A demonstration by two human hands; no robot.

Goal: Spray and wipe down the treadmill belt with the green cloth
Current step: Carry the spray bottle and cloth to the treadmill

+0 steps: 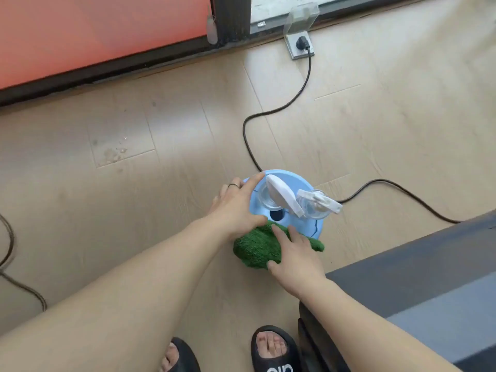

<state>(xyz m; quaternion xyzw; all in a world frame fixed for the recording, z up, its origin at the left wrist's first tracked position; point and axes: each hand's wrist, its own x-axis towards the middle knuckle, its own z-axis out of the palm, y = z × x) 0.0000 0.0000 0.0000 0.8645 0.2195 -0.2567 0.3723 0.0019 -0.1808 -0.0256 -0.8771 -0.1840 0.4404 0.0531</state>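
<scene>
Partly, hands [268, 232] hide green cloth [255, 248].

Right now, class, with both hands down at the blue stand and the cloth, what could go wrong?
1. The left hand presses the blue stand, so the two spray bottles could tip.
2. The black cable lies close behind and may snag.
3. The right hand lifting the green cloth might drag the stand.
</scene>
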